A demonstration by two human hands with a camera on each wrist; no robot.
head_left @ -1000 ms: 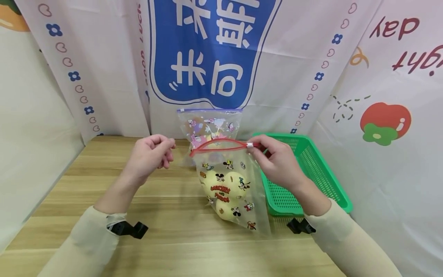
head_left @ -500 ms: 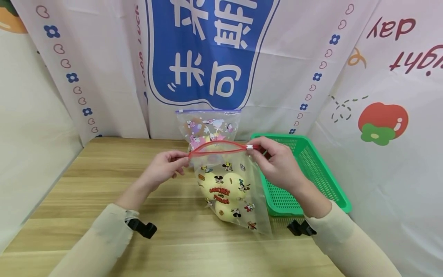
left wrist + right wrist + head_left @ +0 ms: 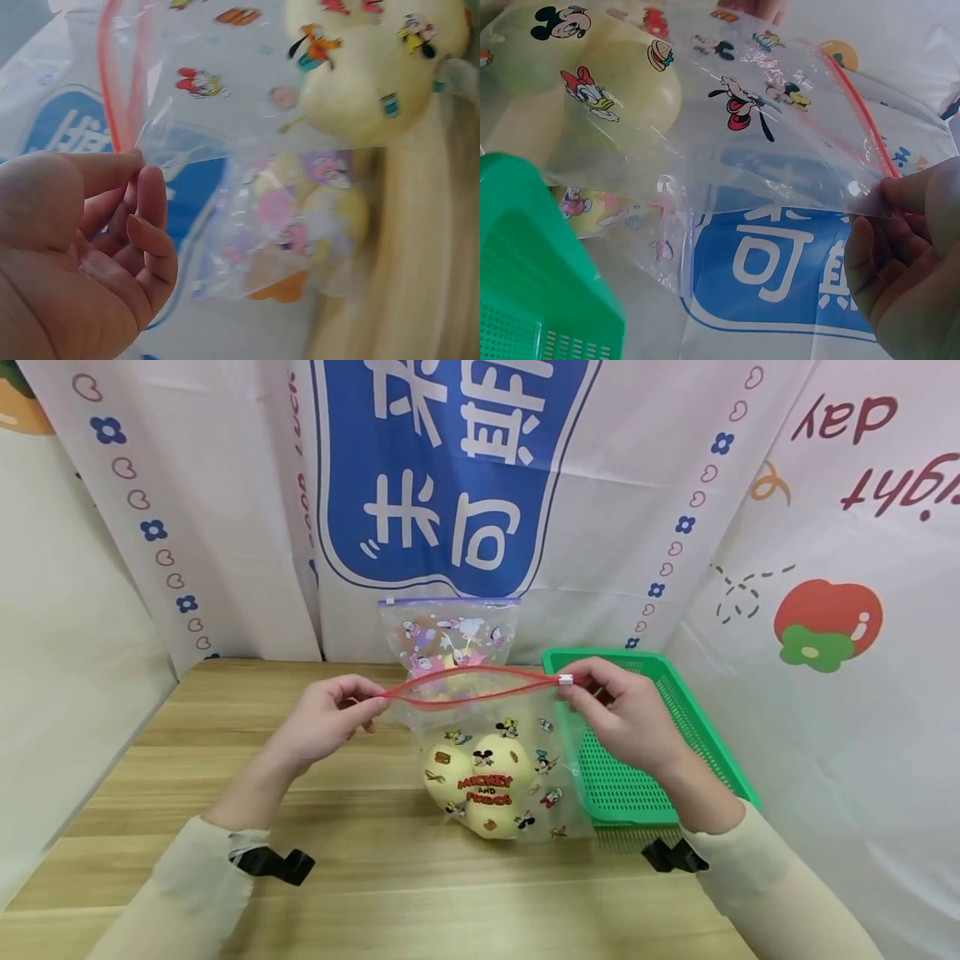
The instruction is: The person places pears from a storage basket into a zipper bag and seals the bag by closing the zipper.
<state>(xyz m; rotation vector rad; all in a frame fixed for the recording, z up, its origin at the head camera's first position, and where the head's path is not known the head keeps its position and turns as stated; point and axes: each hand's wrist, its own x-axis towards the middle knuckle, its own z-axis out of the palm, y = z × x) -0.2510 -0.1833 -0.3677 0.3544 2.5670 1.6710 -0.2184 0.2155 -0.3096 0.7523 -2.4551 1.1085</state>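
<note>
A clear zip bag (image 3: 551,814) with a red rim and cartoon prints hangs between both hands, its mouth gaping. Several pale yellow round things (image 3: 487,822) fill its lower part; their kind is hard to tell through the print. At the left end of the red rim, my left hand (image 3: 322,718) pinches the corner between thumb and forefinger. My right hand (image 3: 630,714) pinches the other end, beside the white slider (image 3: 566,680). In the left wrist view, the left fingertips meet right at the rim of the bag (image 3: 225,112).
Behind stands a second clear zip bag (image 3: 495,631) with a purple rim, holding yellow and orange things. A green perforated basket (image 3: 712,743) sits at the right, partly behind my right arm. A printed cloth (image 3: 600,552) hangs behind the wooden table (image 3: 360,877).
My left hand has reached the bag's left corner and gripped it, then drawn it leftward. The right hand has shifted slightly right. The red rim is stretched wider.
</note>
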